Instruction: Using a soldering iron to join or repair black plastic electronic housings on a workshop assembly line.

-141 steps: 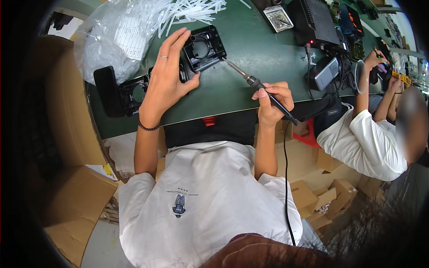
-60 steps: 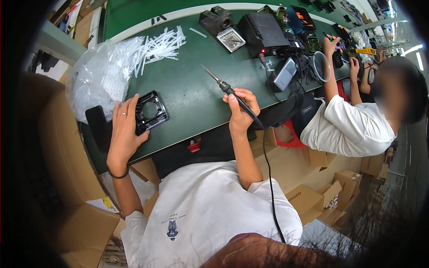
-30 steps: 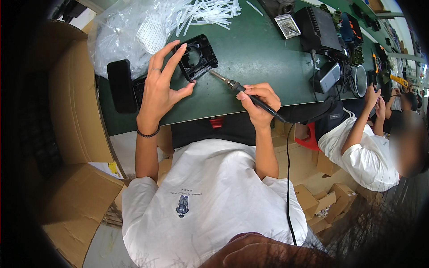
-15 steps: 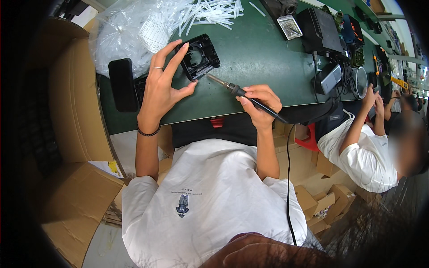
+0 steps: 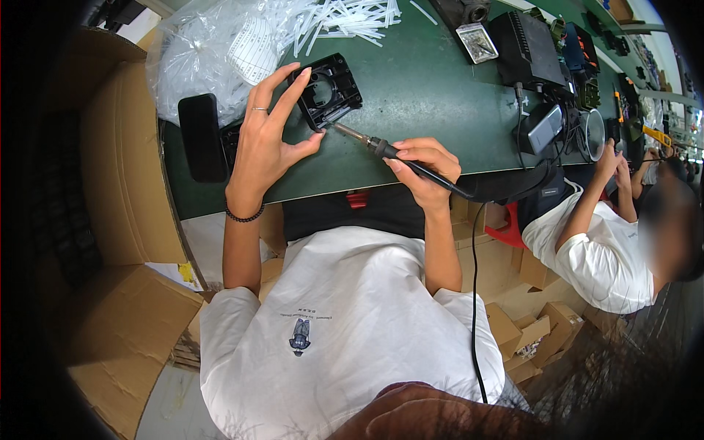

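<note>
My left hand grips a black plastic housing by its left side, fingers at the upper edge and thumb at the lower corner. The housing has a round opening in its middle and a thin strip along its lower inside edge. In my right hand is a soldering iron, held like a pen near its front. Its metal tip points up and left at the housing's lower edge; whether it touches is too small to tell. A black cord runs from the iron down past my right arm.
A black phone lies left of my wrist, before a clear plastic bag. White tubes are piled at the back. Rightward stand a small metal tray, a black box and cables. Cardboard flanks the green bench. Another person sits at right.
The iron's tip has shifted slightly left, closer to the housing's lower edge, along with my right hand. My left hand keeps its hold on the housing, almost unmoved.
</note>
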`<act>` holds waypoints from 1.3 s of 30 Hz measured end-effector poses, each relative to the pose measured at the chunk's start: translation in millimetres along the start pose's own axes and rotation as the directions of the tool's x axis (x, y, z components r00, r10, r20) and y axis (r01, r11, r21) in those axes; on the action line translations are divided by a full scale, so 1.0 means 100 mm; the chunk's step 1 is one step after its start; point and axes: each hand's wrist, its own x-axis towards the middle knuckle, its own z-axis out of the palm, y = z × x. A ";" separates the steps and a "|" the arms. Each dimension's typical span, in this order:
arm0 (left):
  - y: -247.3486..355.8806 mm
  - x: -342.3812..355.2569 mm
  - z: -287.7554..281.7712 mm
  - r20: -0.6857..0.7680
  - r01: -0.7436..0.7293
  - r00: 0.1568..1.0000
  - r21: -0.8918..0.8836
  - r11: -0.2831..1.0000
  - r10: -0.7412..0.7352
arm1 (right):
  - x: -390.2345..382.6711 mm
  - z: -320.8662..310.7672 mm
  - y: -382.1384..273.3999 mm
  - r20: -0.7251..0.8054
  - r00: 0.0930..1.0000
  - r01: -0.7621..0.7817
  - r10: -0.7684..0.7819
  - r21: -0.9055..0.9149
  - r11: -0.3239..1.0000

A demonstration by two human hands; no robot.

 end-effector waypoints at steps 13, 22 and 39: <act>-0.09 1.47 0.18 -0.256 -0.106 0.961 0.011 0.994 0.105 | -0.07 0.13 0.10 -0.568 0.819 0.057 0.078 0.215 0.975; 0.07 0.17 -0.22 -0.250 0.092 0.966 0.096 0.991 -0.065 | -0.06 0.11 0.06 -0.555 0.821 -0.002 0.133 0.231 0.973; -0.14 -0.76 -0.19 -0.050 0.238 0.968 -0.125 0.963 -0.245 | -0.10 0.18 0.04 -0.117 0.992 -0.005 0.041 0.289 0.957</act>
